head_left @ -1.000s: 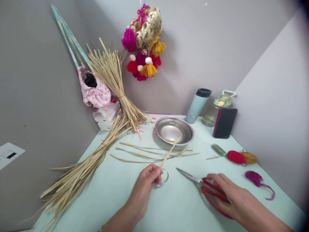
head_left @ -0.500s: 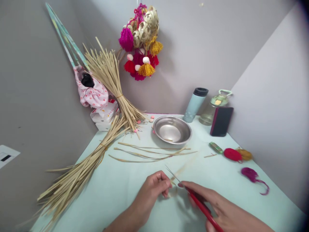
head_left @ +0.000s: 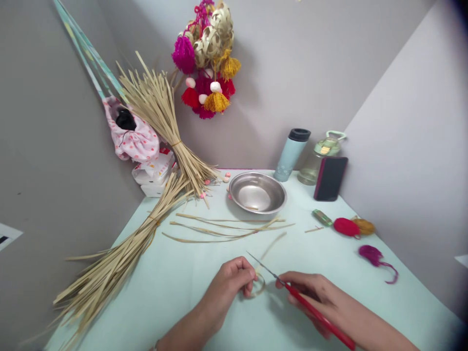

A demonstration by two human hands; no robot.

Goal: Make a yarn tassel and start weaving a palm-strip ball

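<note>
Left hand [head_left: 234,282] pinches a curled strip [head_left: 261,287] above the table's [head_left: 146,307] near edge; right hand [head_left: 321,297] grips red-handled scissors [head_left: 310,309]. Risk: blades beside my fingertips could nick skin if the springy strip slips.

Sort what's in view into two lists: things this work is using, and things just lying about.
In use:
- Strip, in the left hand
- Scissors, in the right hand
- Probably loose strips, upper bundle, lower bundle
- Possibly red yarn

Apparently just there:
- Tumbler
- Bottle
- Phone
- Pink bag
</note>
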